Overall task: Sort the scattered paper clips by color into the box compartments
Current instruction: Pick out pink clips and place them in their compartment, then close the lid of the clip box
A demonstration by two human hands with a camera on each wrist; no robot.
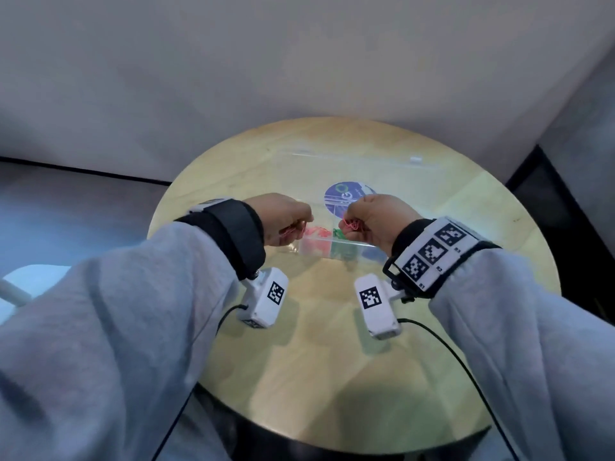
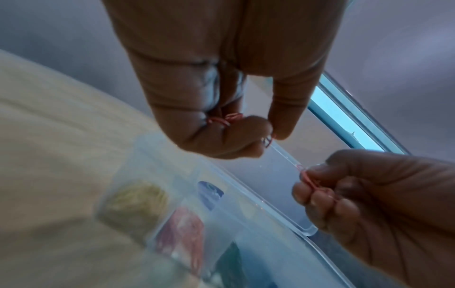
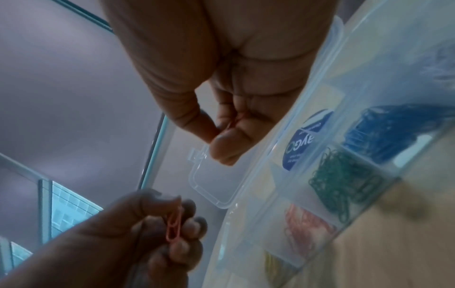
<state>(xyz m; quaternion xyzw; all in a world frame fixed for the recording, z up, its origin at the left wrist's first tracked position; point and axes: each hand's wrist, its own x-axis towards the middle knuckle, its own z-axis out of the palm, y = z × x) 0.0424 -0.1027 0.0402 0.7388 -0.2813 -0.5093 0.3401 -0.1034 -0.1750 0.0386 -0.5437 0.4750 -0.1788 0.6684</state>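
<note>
A clear plastic box [image 1: 312, 249] with compartments stands on the round table, its lid [image 1: 349, 164] lying open behind it. In the right wrist view the compartments hold blue clips [image 3: 384, 132], green clips [image 3: 344, 175], red clips [image 3: 305, 224] and yellow clips [image 3: 275, 267]. Both hands hover just above the box. My left hand [image 1: 299, 225] pinches a few pink paper clips [image 2: 226, 119]. My right hand [image 1: 347, 224] grips a small bunch of pink paper clips [image 1: 351, 225], seen from the left wrist as a pink bunch [image 2: 311, 183] among curled fingers.
The round wooden table [image 1: 332, 361] has bare surface in front of the box. A blue round sticker [image 1: 346, 194] shows through the box. Grey walls stand behind the table, and a dark gap [image 1: 559, 201] lies at the right.
</note>
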